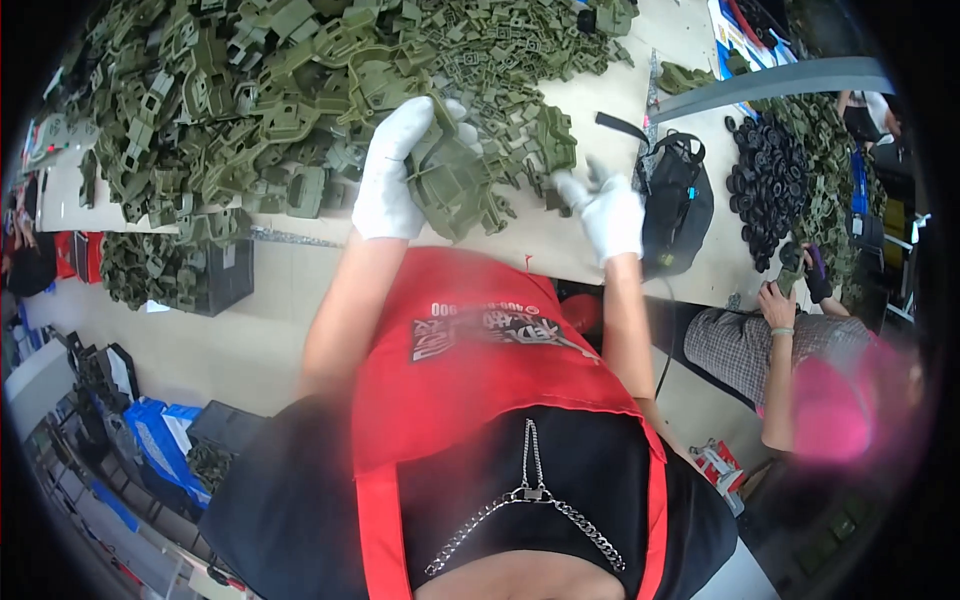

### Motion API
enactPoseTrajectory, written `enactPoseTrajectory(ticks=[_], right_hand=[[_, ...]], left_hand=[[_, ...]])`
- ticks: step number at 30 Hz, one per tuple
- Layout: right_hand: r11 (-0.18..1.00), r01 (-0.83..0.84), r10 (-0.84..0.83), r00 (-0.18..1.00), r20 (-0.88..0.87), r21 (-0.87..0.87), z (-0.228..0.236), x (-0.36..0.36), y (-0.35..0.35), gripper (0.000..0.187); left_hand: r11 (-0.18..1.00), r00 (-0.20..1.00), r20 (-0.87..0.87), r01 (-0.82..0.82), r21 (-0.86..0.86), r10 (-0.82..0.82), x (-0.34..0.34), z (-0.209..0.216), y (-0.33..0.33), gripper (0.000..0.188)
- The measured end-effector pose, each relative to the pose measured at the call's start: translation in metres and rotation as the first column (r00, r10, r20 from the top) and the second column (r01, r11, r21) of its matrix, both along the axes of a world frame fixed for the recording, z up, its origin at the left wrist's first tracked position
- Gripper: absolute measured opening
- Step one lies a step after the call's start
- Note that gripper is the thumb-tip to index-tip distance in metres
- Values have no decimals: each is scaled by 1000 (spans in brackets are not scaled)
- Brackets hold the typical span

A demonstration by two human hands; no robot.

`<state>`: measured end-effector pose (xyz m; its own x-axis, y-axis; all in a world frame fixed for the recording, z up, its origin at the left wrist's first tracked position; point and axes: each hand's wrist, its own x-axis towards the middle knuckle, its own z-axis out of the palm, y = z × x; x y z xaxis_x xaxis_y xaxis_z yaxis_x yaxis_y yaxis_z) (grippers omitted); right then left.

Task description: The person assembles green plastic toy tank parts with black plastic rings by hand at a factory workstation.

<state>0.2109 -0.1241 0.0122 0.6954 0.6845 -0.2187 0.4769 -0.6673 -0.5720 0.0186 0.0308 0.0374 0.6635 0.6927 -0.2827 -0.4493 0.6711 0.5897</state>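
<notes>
My left hand (386,185), in a white glove, is closed on a large olive-green plastic shell (455,190), thumb on top. The shell is tilted above the table's near edge and looks like a toy vehicle body. My right hand (610,218), also gloved in white, is at the table edge, slightly blurred. Its fingers look spread, and I see nothing held in them. Close to its fingertips is a small dark green piece (555,197). An upright green part (556,138) stands just beyond.
A big heap of green plastic parts (230,90) covers the table's far left, with smaller parts (500,50) in the middle. Right of my right hand sits a black bag (680,205). Black wheels (768,180) are piled farther right, where a co-worker (780,340) handles a green part.
</notes>
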Motion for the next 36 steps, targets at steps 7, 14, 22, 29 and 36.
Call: enactPoseTrajectory(ticks=[7,14,22,29,36], right_hand=[[700,-574,467,818,334,425,86,-69,30,15],[765,-450,338,890,307,461,75,-94,26,13],[816,-391,399,914,75,425,66,-71,23,16],[992,103,-111,987,115,73,-63,34,28,55],[957,203,-176,974,-142,205,-102,65,31,26]], left_hand=[[973,997,-55,-46,225,60,-8,17,-24,34],[931,994,89,-98,352,71,-13,19,-31,37],[960,998,50,-42,277,29,-5,19,-37,35],[986,988,-127,103,130,-87,-17,-52,-10,58],[982,993,-66,112,151,-103,-13,-65,-19,97]])
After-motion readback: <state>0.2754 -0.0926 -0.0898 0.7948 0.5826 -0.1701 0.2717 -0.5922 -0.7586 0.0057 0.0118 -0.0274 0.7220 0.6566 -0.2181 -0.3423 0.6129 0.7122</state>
